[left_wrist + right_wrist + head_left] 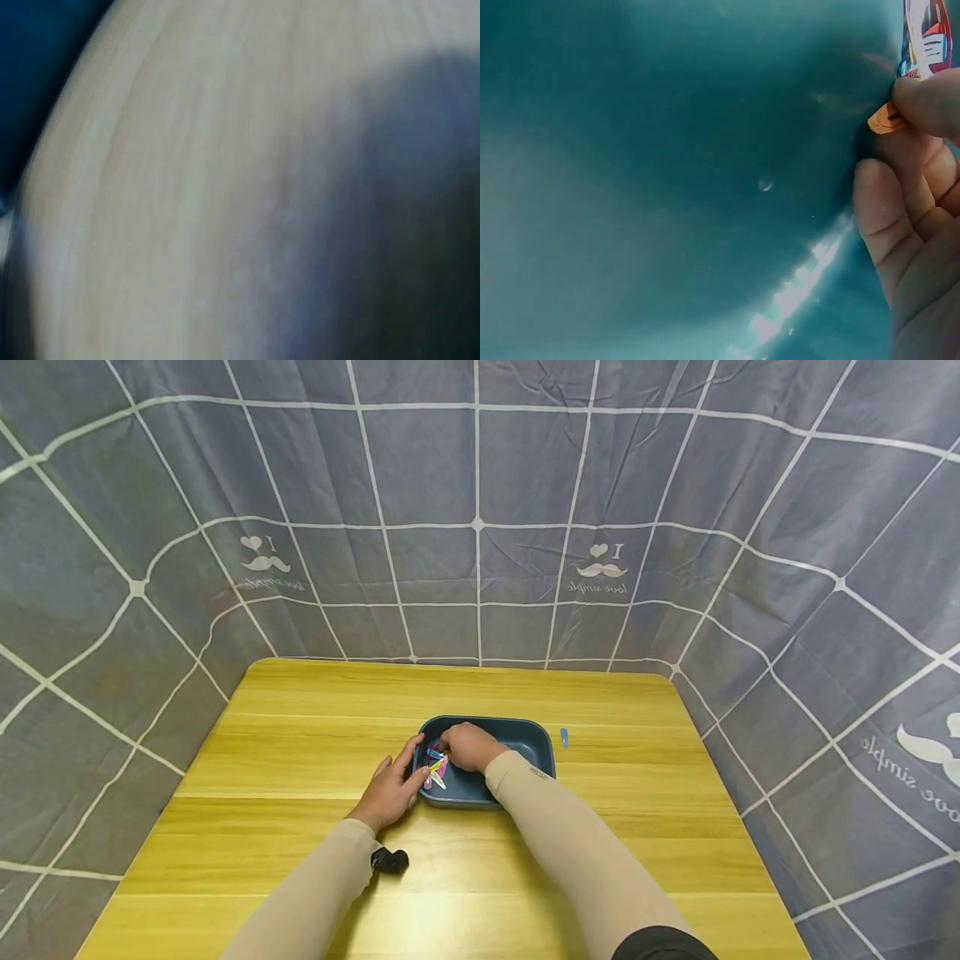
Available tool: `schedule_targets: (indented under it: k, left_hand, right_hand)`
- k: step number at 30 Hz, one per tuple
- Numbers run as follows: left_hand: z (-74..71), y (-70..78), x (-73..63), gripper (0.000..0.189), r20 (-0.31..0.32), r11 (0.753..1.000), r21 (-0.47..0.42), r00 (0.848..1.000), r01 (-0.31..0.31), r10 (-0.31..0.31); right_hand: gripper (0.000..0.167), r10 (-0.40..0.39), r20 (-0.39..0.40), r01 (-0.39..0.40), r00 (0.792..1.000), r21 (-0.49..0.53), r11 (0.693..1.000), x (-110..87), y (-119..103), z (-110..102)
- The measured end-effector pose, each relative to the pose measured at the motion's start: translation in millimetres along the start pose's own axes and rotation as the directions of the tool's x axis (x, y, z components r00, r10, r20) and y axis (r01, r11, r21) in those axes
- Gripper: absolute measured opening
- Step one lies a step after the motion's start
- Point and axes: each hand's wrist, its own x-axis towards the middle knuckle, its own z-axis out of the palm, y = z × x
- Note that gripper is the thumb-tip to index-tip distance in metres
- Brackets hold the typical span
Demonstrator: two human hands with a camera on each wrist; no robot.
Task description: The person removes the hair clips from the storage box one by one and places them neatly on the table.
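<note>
Inside the tray (528,737), toward its left end, my right hand (472,747) pinches an orange clip (883,121). The other clips (437,772) lie just left of this grip, between my two hands; my left hand (388,793), fingers extended, touches the tray's rim.

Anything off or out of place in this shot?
Yes: one blue hair clip lies on the table, just right of the dark blue tray, apart from the clips inside it. Also, the curtain's "love simple" print reads mirror-reversed. No spill visible.
</note>
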Motion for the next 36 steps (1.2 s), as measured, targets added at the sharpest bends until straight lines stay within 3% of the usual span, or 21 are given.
schedule_targets:
  k: [5,15,19,25,36]
  left_hand:
    - [-0.8,0.9,-0.2,0.062,0.003,1.0,0.0,1.0,0.007,-0.007]
    - [-0.5,2.2,-1.0,0.064,0.004,1.0,-0.005,1.0,0.013,-0.013]
    - [-0.2,1.4,-0.6,0.063,0.001,1.0,-0.002,1.0,0.005,-0.005]
    - [-0.3,-0.1,0.7,0.064,-0.001,1.0,0.004,1.0,0.001,-0.001]
    - [-2.0,3.3,0.6,0.065,0.011,1.0,0.009,1.0,0.017,-0.017]
  right_hand:
    - [0.014,0.018,-0.013,-0.018,1.0,0.026,1.0,-1.5,1,-3]
    - [0.01,0.066,-0.011,-0.062,0.998,0.237,0.969,-8.3,6,-18]
    - [0.008,0.083,0.017,-0.084,0.996,0.315,0.945,-12.7,9,-23]
    - [0.023,0.086,0.044,-0.096,0.995,0.436,0.895,-20.4,14,-35]
    - [0.028,0.087,0.009,-0.078,0.996,0.558,0.826,-35.8,28,-52]
